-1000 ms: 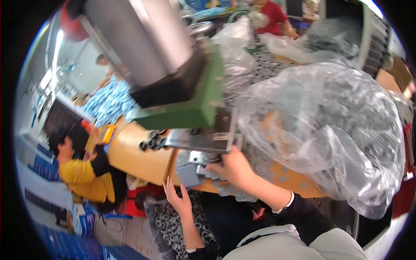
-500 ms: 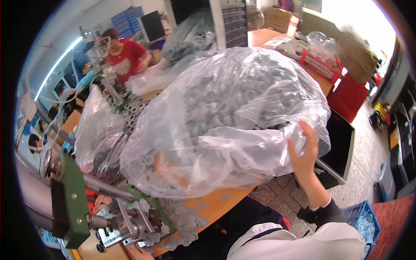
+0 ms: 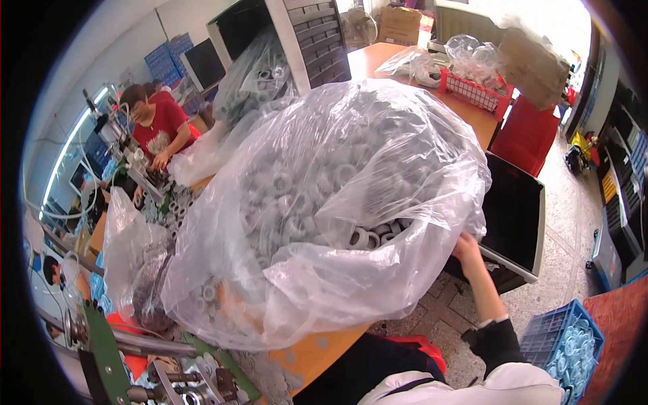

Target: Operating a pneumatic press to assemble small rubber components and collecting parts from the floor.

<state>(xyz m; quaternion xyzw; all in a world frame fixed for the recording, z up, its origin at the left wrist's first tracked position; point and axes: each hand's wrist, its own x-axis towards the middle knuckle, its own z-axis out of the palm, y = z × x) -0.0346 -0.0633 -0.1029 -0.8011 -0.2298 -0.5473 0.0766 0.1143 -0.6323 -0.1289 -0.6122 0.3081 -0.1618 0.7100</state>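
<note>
A large clear plastic bag (image 3: 324, 277), filled with grey rings (image 3: 364, 238), spreads over the wooden table (image 3: 331, 345) in front of me. Its mouth gapes on the near side, baring some of the rings. My right hand (image 3: 466, 250) grips the bag's lower right side, with its fingertips partly hidden against the film. Nothing of my left hand shows. At the lower left stands a green and metal bench press (image 3: 111, 358). Flat grey discs (image 3: 260, 371) lie scattered between the press and the bag.
A smaller clear bag (image 3: 131, 250) stands at the left. Past it a person in a red shirt (image 3: 162, 131) works at a machine. A black-faced panel (image 3: 516, 209) and red chair (image 3: 530, 135) are at the right. A blue crate (image 3: 540, 341) holds light-blue pieces.
My right hand moved from spread fingers on the bag's upper right down to gripping its side. The bag's mouth opened wider, exposing rings. My left hand left the lower edge of view.
</note>
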